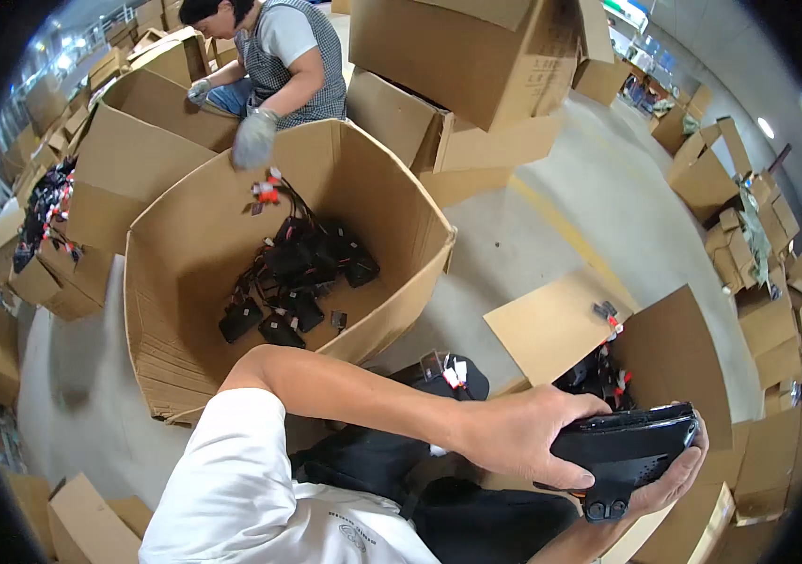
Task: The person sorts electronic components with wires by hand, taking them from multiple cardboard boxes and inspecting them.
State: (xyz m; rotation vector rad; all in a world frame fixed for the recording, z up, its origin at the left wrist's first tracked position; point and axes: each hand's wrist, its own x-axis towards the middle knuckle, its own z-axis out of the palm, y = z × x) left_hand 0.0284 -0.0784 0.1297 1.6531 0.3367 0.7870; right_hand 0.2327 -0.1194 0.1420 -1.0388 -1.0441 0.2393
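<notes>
A flat black plastic electronic device (629,459) is held between my two hands at the lower right. My left hand (525,434) grips its left end, with the thumb on the near face and fingers behind. My right hand (672,484) is wrapped round its right and lower edge, partly hidden by the device. Two round black parts stick out at its bottom. Behind it, an open carton (674,352) holds black devices with red and white connectors (621,378), partly covered by my hands. White connectors (456,374) lie near my leg.
A large open carton (168,362) stands ahead, with several wired black devices (302,258) inside. Across it, a person (293,66) with gloved hands leans by its far rim, near red and white connectors (267,192). Another carton of parts (62,273) stands left; stacked cartons (462,56) stand behind.
</notes>
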